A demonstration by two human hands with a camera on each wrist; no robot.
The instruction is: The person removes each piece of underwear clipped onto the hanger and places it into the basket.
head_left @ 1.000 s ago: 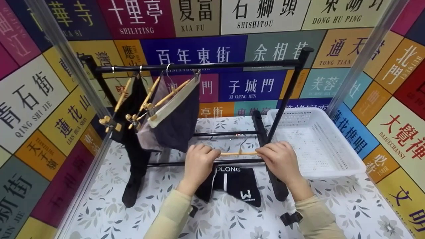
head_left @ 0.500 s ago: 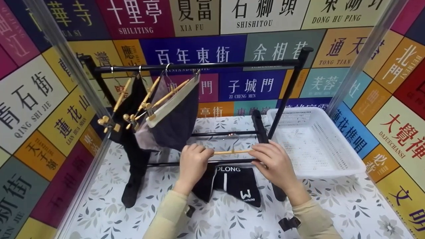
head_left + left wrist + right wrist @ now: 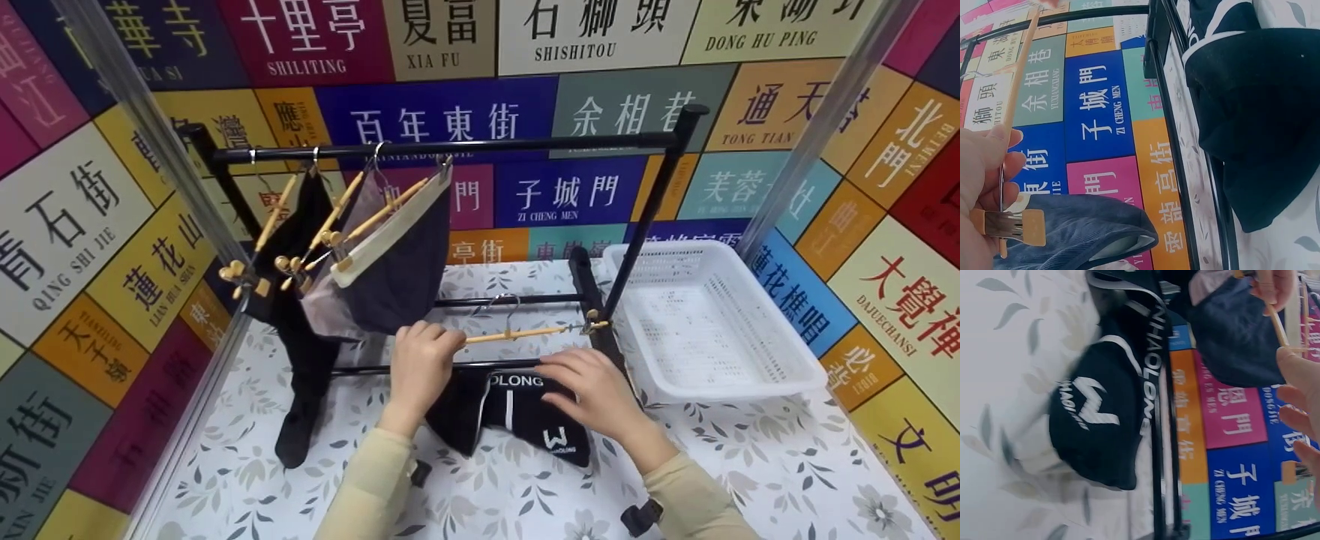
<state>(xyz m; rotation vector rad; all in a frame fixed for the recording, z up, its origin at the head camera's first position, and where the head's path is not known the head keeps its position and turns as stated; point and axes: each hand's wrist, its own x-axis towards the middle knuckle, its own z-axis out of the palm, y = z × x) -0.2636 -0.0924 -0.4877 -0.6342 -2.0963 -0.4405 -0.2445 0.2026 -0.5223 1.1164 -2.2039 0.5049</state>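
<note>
In the head view, my left hand (image 3: 424,364) grips one end of a wooden clip hanger (image 3: 517,334), whose metal hook points up. Its free end, with a clip (image 3: 595,324), reaches the rack's right foot in this view. A wood-padded clip (image 3: 1033,228) shows beside my left fingers in the left wrist view. My right hand (image 3: 596,390) is off the hanger, fingers spread, over a pair of black boxer briefs (image 3: 551,420). White letters run along their waistband, and a white W (image 3: 1092,402) marks one leg. They lie on the patterned tabletop, partly hidden by both hands.
A black rack (image 3: 525,145) stands ahead. On its left half hang several clip hangers with a grey garment with a cream band (image 3: 405,262), a pink one (image 3: 326,311) and a long black sock (image 3: 296,427). A white plastic basket (image 3: 810,379) stands to the right.
My right hand has let go of the hanger's right end and moved down toward the boxer briefs. My left hand has shifted slightly left with the hanger.
</note>
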